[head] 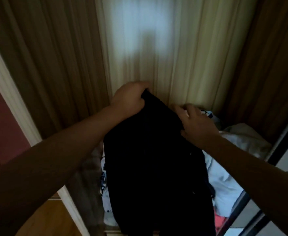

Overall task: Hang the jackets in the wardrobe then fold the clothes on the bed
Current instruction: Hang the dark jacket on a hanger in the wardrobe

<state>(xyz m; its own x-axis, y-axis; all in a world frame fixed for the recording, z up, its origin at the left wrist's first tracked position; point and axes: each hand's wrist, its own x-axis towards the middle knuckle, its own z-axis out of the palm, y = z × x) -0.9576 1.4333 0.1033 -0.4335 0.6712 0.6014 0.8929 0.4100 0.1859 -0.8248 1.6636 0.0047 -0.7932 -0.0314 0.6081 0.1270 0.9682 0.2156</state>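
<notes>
My left hand [129,97] clenches the top of the black jacket [157,167], my right hand [196,123] pinches its shoulder edge, holding it inside the open wardrobe [54,65]; soft, limp and, I judge, weighty, it is best gripped at the shoulders.

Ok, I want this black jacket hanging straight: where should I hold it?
By its top edge, from above, one grip each side: the black jacket hangs limp from there, the left hand pinching its peak, the right hand on its sloping edge.
</notes>
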